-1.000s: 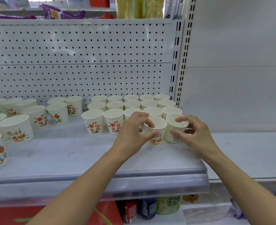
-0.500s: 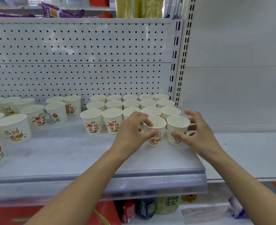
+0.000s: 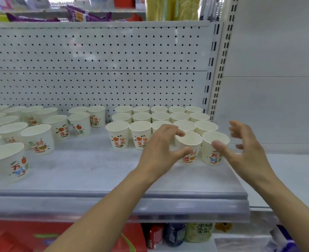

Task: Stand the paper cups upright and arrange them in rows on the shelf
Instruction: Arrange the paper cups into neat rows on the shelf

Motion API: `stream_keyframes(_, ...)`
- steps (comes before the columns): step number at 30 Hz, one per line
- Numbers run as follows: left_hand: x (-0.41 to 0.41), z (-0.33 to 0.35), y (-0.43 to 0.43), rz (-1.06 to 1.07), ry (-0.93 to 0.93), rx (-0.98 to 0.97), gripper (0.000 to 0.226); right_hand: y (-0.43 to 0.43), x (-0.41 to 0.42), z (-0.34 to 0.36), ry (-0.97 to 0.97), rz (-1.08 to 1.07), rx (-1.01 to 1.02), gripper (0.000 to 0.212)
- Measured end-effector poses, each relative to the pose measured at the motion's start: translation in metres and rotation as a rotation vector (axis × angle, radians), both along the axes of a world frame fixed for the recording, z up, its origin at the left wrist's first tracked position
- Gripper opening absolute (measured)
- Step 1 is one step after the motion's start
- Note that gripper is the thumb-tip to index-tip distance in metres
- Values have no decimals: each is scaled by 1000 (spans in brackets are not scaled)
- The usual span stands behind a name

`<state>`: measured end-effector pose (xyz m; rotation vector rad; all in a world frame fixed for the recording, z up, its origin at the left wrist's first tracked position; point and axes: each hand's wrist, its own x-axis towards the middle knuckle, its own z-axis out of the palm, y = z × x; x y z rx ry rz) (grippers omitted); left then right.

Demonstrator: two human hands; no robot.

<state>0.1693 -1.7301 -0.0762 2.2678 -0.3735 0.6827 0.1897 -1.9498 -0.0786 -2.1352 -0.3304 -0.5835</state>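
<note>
Grey metal shop shelf [image 3: 95,171] with a white perforated back panel [image 3: 95,70] fills your view, and every paper cup in sight stands on it. Largest on the shelf is the tidy block of white paper cups [image 3: 161,117] at its right end, against the panel. It has three rows of five, all upright and set rim to rim, so that part reads as done. Next comes the loose cluster of white paper cups [image 3: 37,131] on the left half. Those also stand upright as far as you can see, but they are scattered with no line to them. They run off the left edge, so you cannot count what is left. Judged from this, the righting is finished wherever you can see, and the remaining work is feeding that cluster into rows.

Your left grip [image 3: 159,148] is curled round the front white cup with the orange bowl print [image 3: 188,140], fingers over the far rim and thumb on the near wall. That cup sits at the start of a fourth row. Your right grip [image 3: 246,150] is spread wide and holds nothing. Its thumb lies in front of the neighbouring white cup with blue and red print [image 3: 207,153], and blur hides whether it touches. Both cups stand upright just beside each other. They are plain white inside and taper to the base, with coloured characters on the near wall.
</note>
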Motion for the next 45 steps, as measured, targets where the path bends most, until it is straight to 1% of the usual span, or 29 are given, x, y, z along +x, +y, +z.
stream_keyframes(2,-14,3,9,27,-67,42,42,15,-10,10,-202,16,-47,63)
stream_keyframes(4,-31,5,26,71,-121,54,42,40,-20,21,-364,96,-71,50)
stream_keyframes(6,-48,6,50,121,-157,58,41,72,-28,28,-450,194,-75,41)
stream_keyframes(9,-71,4,96,206,-200,81,41,131,-36,28,-480,348,-74,34)
stream_keyframes(12,-93,-1,146,313,-193,67,39,193,-41,19,-402,504,-63,31)
stream_keyframes(14,-109,-4,178,388,-201,52,38,233,-43,12,-256,583,-72,34)
stream_keyframes(17,-135,-5,225,510,-266,50,35,286,-46,4,-11,689,-108,48)
stream_keyframes(18,-144,-6,242,550,-285,27,35,302,-46,3,65,727,-97,53)
stream_keyframes(20,-157,-9,274,630,-289,-79,38,332,-44,4,182,772,-45,59)
stream_keyframes(22,-163,-15,300,686,-243,-198,47,361,-37,9,223,749,24,62)
stream_keyframes(23,-163,-18,309,700,-198,-221,54,375,-32,11,230,731,52,62)
stream_keyframes(26,-153,-27,319,672,-80,-185,77,413,-15,18,290,751,59,70)
stream_keyframes(28,-144,-30,321,626,-62,-178,83,433,-7,19,299,764,-6,73)
stream_keyframes(30,-135,-31,322,620,-57,-176,78,447,-4,17,252,751,-88,68)
stream_keyframes(32,-129,-29,324,640,-65,-142,63,455,-2,14,170,718,-142,53)
stream_keyframes(34,-128,-29,329,634,-87,-110,44,457,-2,12,71,671,-190,25)
stream_keyframes(35,-129,-29,331,616,-87,-104,37,454,-4,12,33,657,-206,15)
stream_keyframes(36,-131,-28,333,592,-78,-102,31,447,-6,12,7,656,-216,10)
stream_keyframes(39,-134,-26,333,485,-67,-100,16,407,-19,15,-64,642,-256,6)
stream_keyframes(41,-132,-22,323,366,-53,-99,9,366,-29,17,-124,580,-332,7)
stream_keyframes(43,-126,-17,307,260,-33,-42,18,319,-36,19,-180,514,-388,9)
stream_keyframes(45,-117,-12,287,221,-48,62,24,271,-41,19,-228,451,-402,9)
